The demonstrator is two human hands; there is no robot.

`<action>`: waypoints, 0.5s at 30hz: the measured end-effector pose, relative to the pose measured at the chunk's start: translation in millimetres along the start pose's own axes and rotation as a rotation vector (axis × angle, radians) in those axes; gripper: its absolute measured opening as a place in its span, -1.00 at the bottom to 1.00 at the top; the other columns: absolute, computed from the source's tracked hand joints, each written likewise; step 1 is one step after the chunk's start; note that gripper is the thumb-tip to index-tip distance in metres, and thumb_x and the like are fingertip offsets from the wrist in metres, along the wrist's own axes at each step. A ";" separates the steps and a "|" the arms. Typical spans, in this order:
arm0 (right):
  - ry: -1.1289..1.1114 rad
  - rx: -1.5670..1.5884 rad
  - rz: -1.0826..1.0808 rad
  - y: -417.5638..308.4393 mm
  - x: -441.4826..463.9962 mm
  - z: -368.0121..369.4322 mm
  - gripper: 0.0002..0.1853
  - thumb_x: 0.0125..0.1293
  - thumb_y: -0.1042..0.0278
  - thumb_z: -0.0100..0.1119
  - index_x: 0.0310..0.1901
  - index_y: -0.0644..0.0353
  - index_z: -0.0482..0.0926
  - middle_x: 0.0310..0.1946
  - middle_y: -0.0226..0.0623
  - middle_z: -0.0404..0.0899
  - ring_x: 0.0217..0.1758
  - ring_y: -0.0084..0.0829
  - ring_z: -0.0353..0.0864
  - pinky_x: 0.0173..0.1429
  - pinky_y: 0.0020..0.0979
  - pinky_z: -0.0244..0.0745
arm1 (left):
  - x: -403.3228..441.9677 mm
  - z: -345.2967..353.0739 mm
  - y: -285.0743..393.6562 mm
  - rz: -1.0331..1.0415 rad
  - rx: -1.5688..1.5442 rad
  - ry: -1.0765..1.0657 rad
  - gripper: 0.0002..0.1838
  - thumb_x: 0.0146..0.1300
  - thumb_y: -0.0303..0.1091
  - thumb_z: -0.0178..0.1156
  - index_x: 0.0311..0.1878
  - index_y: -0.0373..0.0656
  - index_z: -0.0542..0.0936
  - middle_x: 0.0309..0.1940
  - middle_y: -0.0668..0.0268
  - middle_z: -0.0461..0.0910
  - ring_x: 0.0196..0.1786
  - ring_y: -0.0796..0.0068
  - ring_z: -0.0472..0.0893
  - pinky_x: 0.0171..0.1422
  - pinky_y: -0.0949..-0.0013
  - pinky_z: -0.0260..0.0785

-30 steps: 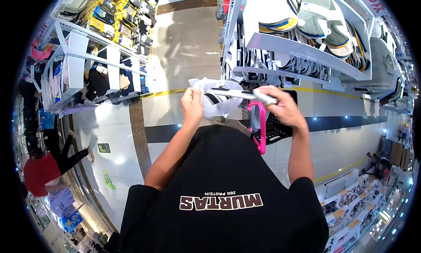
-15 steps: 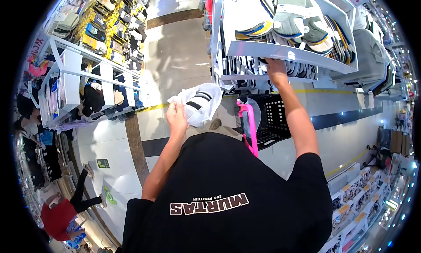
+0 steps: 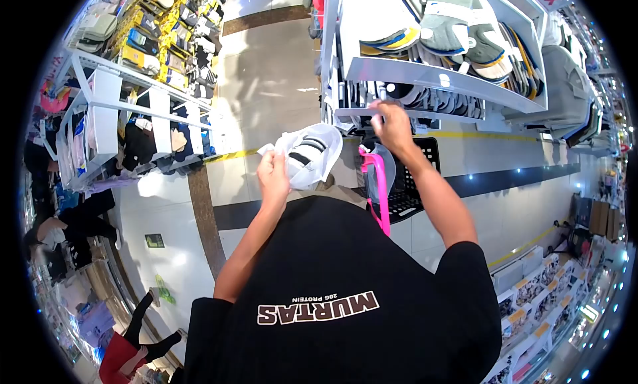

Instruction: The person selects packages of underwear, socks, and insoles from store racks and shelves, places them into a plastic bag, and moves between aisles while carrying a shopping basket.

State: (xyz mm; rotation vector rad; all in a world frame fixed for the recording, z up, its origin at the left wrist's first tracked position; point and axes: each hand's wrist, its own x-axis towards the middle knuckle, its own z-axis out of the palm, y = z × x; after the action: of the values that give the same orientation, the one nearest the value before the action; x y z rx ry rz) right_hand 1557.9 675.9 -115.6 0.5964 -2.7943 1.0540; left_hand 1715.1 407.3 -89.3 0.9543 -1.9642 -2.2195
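My left hand (image 3: pixel 273 176) is closed on a crumpled, see-through white plastic bag (image 3: pixel 323 163). Black-and-white striped socks (image 3: pixel 307 150) show inside it. To the right, my right hand (image 3: pixel 395 128) is at the front lip of the lower shelf (image 3: pixel 425 113), fingers curled together. Whether anything small is pinched there I cannot make out. Behind that hand, packed socks (image 3: pixel 425 97) stand in a row on the lower shelf. Above them, a white tray (image 3: pixel 412 73) holds grey and white low-cut socks (image 3: pixel 446 25).
Below my right hand stands a black shopping basket (image 3: pixel 405 201) with a pink handle (image 3: pixel 380 184). Sock racks (image 3: pixel 143 121) line the left side. A person in red (image 3: pixel 123 357) is at the lower left. White bins (image 3: pixel 545 297) fill the lower right.
My right hand has drawn back from among the lower-shelf socks, leftward to the shelf's front lip. My left hand with the bag shifted slightly right. The person in red moved lower.
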 end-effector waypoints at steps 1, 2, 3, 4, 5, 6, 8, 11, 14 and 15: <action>-0.007 0.210 -0.028 -24.1 -12.3 3.4 -0.77 0.20 0.55 0.14 -0.13 0.19 0.70 -0.27 -0.16 0.70 -0.17 -0.21 0.71 -0.02 -0.31 0.59 | 2.0 2.3 -0.5 -0.007 0.012 -0.008 -0.72 0.55 -0.12 0.00 -0.24 -0.09 0.48 -0.62 0.53 0.30 -0.68 0.73 0.23 -0.71 0.52 0.03; -0.104 0.280 -0.058 -38.1 -23.2 12.6 -0.78 0.22 0.53 0.14 -0.12 0.21 0.70 -0.26 -0.16 0.70 -0.18 -0.24 0.71 -0.04 -0.34 0.58 | 4.6 6.0 -4.9 0.031 0.038 -0.005 -0.73 0.55 -0.12 0.00 -0.24 -0.07 0.47 -0.63 0.54 0.27 -0.68 0.73 0.21 -0.71 0.52 0.03; -0.198 0.351 -0.088 -51.9 -32.6 22.0 -0.79 0.24 0.51 0.15 -0.12 0.23 0.69 -0.26 -0.16 0.70 -0.20 -0.27 0.71 -0.05 -0.37 0.58 | 5.2 8.1 -5.8 0.023 0.052 -0.019 -0.73 0.55 -0.12 0.00 -0.24 -0.07 0.47 -0.63 0.54 0.28 -0.69 0.73 0.22 -0.70 0.53 0.05; -0.292 0.407 -0.069 -70.7 -38.0 24.9 -0.79 0.25 0.51 0.14 -0.12 0.28 0.68 -0.25 -0.15 0.70 -0.16 -0.25 0.71 -0.03 -0.36 0.58 | 2.4 11.6 -1.6 0.011 0.045 -0.022 -0.72 0.54 -0.15 0.03 -0.28 -0.12 0.48 -0.63 0.54 0.29 -0.65 0.74 0.24 -0.65 0.51 0.07; -0.311 0.441 -0.112 -74.3 -42.7 37.4 -0.77 0.29 0.44 0.13 -0.07 0.28 0.67 -0.21 -0.11 0.70 -0.12 -0.18 0.71 0.01 -0.29 0.58 | 0.9 14.5 3.0 0.002 0.036 -0.032 -0.70 0.52 -0.18 0.07 -0.32 -0.16 0.50 -0.63 0.54 0.31 -0.62 0.74 0.26 -0.59 0.49 0.09; -0.329 0.456 -0.118 -76.8 -42.5 47.9 -0.74 0.33 0.38 0.12 -0.03 0.25 0.67 -0.18 -0.07 0.70 -0.08 -0.14 0.71 0.04 -0.24 0.57 | 3.7 13.9 -3.3 0.036 0.062 -0.049 -0.69 0.53 -0.17 0.07 -0.32 -0.17 0.50 -0.62 0.56 0.32 -0.57 0.76 0.26 -0.52 0.50 0.08; -0.376 0.411 -0.106 -68.0 -41.1 73.9 -0.69 0.36 0.27 0.11 0.04 0.20 0.65 -0.12 -0.01 0.70 -0.02 -0.06 0.69 0.09 -0.16 0.56 | -0.2 16.6 -5.0 0.036 0.047 -0.083 -0.69 0.54 -0.17 0.06 -0.31 -0.16 0.51 -0.61 0.55 0.33 -0.55 0.77 0.26 -0.49 0.51 0.08; -0.560 0.162 0.037 -56.8 -31.4 106.1 -0.61 0.38 0.10 0.10 0.05 0.21 0.64 -0.04 0.05 0.67 0.06 0.02 0.66 0.15 -0.11 0.54 | -14.1 22.3 -2.0 0.030 0.057 -0.149 -0.68 0.54 -0.17 0.06 -0.32 -0.17 0.51 -0.59 0.55 0.36 -0.54 0.78 0.27 -0.48 0.51 0.09; -0.752 -0.142 0.172 -64.2 -15.6 113.2 -0.54 0.40 -0.03 0.08 -0.04 0.26 0.68 -0.02 0.11 0.66 0.09 0.03 0.65 0.17 -0.12 0.53 | -24.6 28.8 -2.7 -0.018 0.123 -0.177 -0.69 0.53 -0.17 0.07 -0.29 -0.18 0.52 -0.58 0.54 0.37 -0.52 0.78 0.28 -0.47 0.51 0.11; -0.760 -0.193 0.153 -67.8 -13.6 113.3 -0.55 0.40 0.00 0.08 -0.06 0.27 0.69 -0.04 0.11 0.67 0.08 0.01 0.66 0.16 -0.11 0.53 | -23.8 29.1 -4.7 -0.004 0.138 -0.179 -0.69 0.53 -0.16 0.07 -0.29 -0.19 0.53 -0.58 0.54 0.38 -0.52 0.78 0.28 -0.47 0.51 0.11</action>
State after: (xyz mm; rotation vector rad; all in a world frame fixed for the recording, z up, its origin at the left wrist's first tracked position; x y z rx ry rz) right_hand 1602.3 560.1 -162.7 0.9275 -3.5816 0.6449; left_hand 1722.9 443.8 -83.1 0.7967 -2.2177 -2.2694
